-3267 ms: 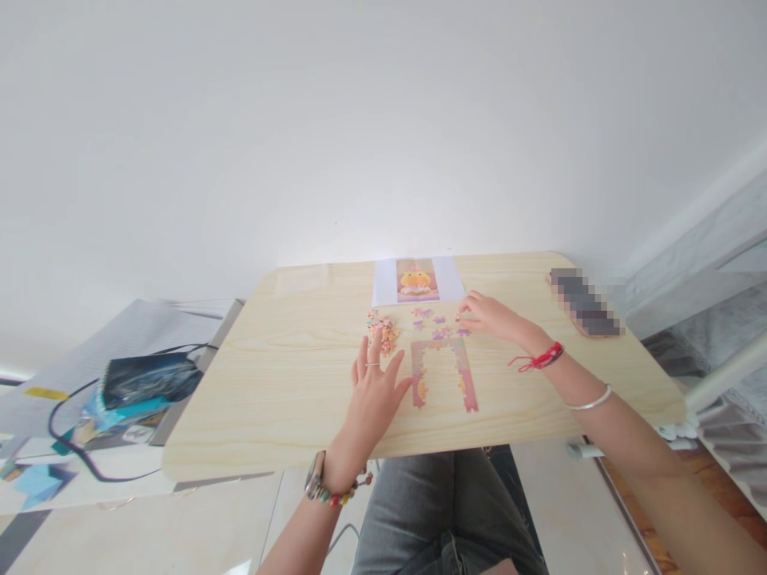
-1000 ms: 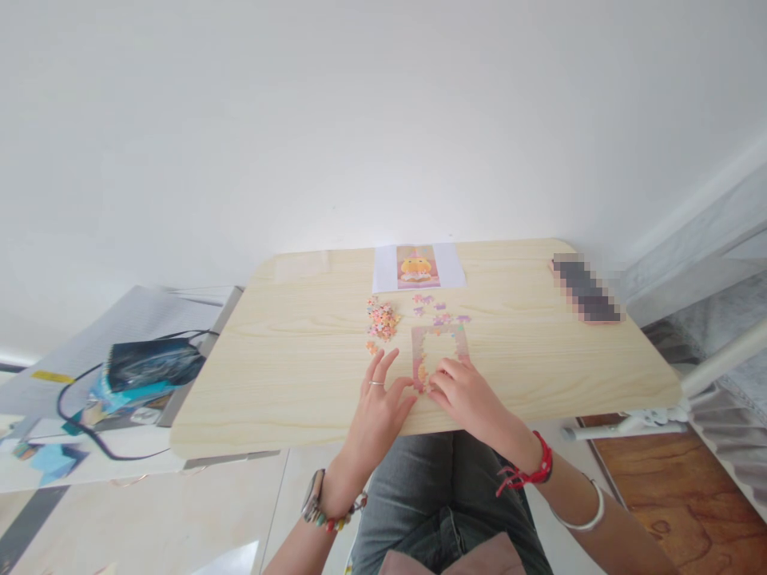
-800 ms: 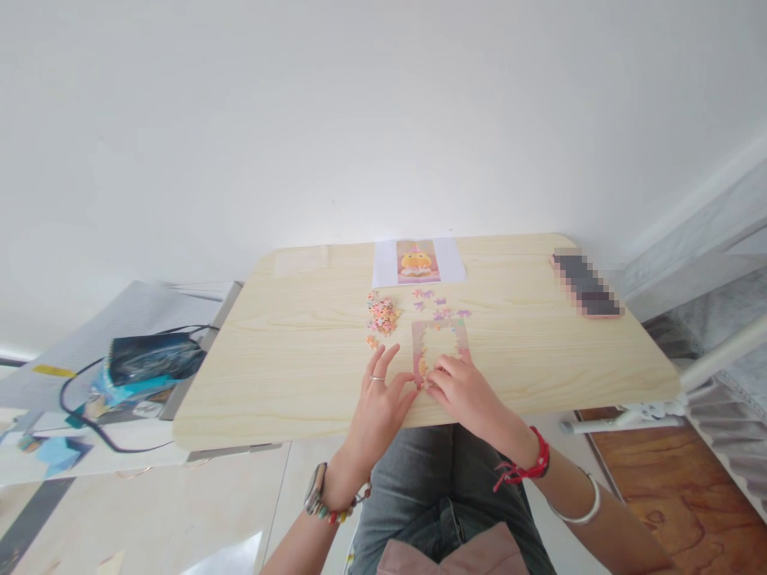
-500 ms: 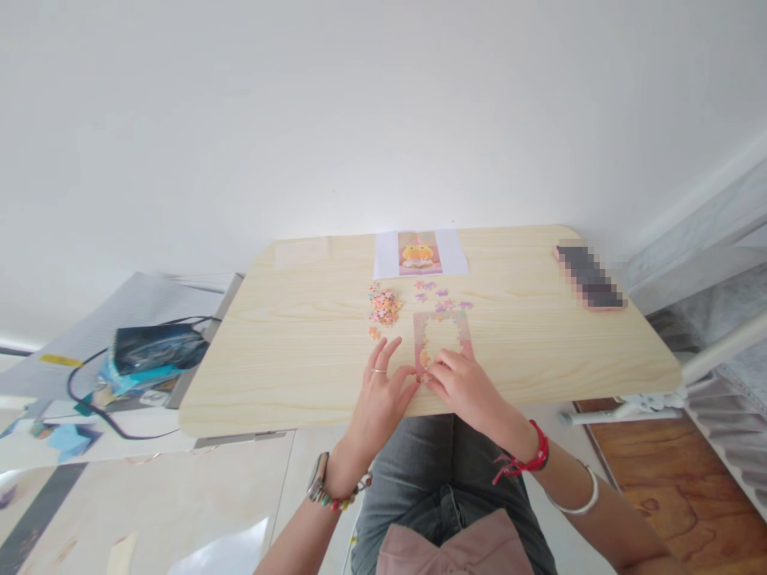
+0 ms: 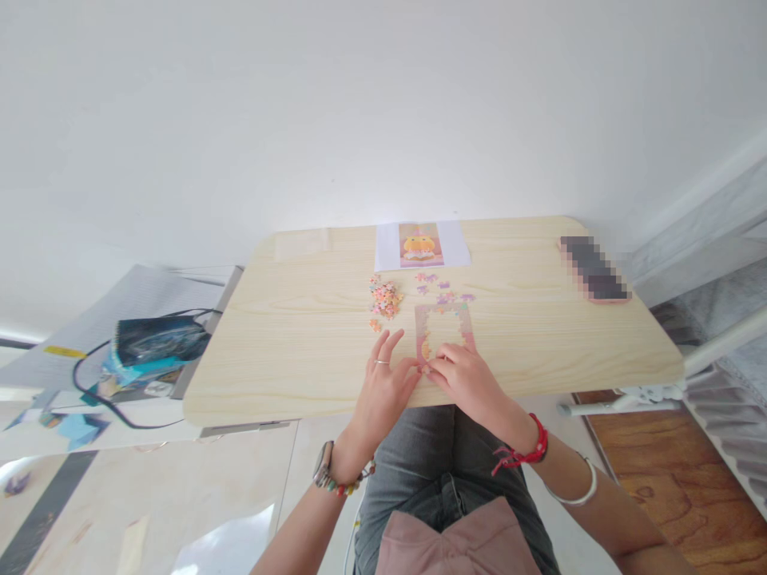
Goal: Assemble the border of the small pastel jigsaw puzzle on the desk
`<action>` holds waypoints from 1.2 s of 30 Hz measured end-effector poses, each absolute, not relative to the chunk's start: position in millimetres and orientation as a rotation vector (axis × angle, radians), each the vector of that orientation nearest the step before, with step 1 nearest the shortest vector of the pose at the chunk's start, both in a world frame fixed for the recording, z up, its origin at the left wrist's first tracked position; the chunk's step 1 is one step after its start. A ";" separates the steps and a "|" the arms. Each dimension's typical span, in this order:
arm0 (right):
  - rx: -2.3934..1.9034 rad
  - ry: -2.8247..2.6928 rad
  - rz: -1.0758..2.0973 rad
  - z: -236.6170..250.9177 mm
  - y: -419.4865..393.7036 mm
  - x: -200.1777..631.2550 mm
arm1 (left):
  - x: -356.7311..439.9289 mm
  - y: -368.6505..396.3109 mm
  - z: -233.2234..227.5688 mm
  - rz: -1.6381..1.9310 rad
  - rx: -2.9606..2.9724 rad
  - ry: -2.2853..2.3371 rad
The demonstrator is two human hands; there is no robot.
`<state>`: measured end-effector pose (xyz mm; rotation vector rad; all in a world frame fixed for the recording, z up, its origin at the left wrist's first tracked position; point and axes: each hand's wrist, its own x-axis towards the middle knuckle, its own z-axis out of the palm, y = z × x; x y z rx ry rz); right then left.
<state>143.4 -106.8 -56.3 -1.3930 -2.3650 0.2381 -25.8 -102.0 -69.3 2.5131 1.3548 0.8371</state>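
Note:
A partly assembled jigsaw puzzle (image 5: 420,319) lies near the table's front edge, its pinkish border around a bare middle. At its lower left corner, the thumb and index finger of my left hand (image 5: 388,391) are pinched together on the edge, while the other fingers stick up, spread. My right hand (image 5: 470,379) covers the lower right part of the puzzle. Its fingertips pinch a small jigsaw piece (image 5: 426,370) at that same lower left corner. Loose jigsaw pieces (image 5: 385,299) lie heaped to the left, and several purple and pink pieces (image 5: 444,297) are scattered just beyond the border.
Behind the pieces lies a printed picture sheet (image 5: 420,244) against the wall. A phone (image 5: 594,269) rests at the table's right end, and a clear flat sheet (image 5: 302,245) at the back left. Left of the table, a dark bag (image 5: 156,342) sits on a lower surface.
The view has shifted slightly, so the table appears a little higher. Both hands stay at the puzzle's lower left corner with almost the same grip.

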 end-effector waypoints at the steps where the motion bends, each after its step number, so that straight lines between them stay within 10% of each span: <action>1: -1.390 -2.360 0.229 -56.6 -106.9 143.4 | -25.5 -102.0 -69.5 0.844 2.512 1.354; 36: -1.300 -2.375 0.098 -60.2 -109.1 142.6 | -21.1 -99.0 -74.5 0.855 2.517 1.401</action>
